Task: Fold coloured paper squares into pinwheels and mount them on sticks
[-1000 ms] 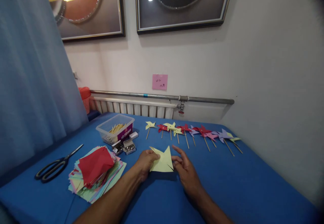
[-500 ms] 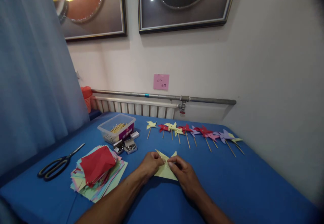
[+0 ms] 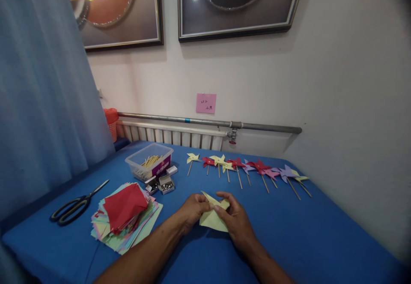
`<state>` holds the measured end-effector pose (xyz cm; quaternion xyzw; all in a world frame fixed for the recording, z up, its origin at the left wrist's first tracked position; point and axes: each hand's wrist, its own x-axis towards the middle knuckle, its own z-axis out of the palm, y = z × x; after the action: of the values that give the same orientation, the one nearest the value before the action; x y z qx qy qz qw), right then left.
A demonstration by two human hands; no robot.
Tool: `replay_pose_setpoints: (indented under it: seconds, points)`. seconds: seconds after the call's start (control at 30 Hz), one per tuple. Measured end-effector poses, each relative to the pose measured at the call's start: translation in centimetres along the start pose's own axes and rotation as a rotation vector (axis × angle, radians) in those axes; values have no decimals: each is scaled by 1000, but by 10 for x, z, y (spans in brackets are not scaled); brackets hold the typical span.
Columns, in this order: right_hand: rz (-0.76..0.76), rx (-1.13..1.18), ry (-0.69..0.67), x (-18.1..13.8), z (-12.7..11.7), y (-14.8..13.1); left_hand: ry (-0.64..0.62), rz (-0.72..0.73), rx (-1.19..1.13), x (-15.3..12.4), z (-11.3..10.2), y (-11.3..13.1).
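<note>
Our left hand (image 3: pixel 192 210) and right hand (image 3: pixel 236 220) meet over a yellow paper (image 3: pixel 212 222) near the front middle of the blue table (image 3: pixel 314 237). The fingers of both hands are curled in narrow and pinch the sheet's upper folds, fingertips almost touching. One pointed corner of the sheet sticks up between the hands, and the lower part rests on the cloth.

To the left of our left forearm lies a loose stack of coloured paper (image 3: pixel 126 215) with a red sheet on top. The black-handled scissors (image 3: pixel 75 204) lie further left, well apart from the stack. Behind the stack stands a clear plastic box (image 3: pixel 149 166) holding thin wooden sticks (image 3: pixel 149 161). Two small open boxes of pins (image 3: pixel 162 184) sit just in front of it.

Across the far side of the table, a row of pinwheels (image 3: pixel 247 168) in yellow, red, purple and pink lies flat on its sticks. A radiator (image 3: pixel 170 136) and a grey pipe (image 3: pixel 208 122) run along the wall behind, and a pink note (image 3: pixel 206 103) is stuck above them. A blue curtain (image 3: pixel 41 95) hangs at the left.
</note>
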<state>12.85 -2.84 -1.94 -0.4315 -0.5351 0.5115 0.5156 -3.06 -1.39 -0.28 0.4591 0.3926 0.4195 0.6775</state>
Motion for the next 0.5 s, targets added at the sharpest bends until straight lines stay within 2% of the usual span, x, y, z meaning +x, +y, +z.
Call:
replay_pose_setpoints:
  seconds: [0.27, 0.5]
  points:
    - [-8, -7, 41, 4, -6, 7, 7, 36, -66, 1, -1, -1]
    - [15, 29, -52, 3, -2, 9, -16, 8, -60, -2, 0, 2]
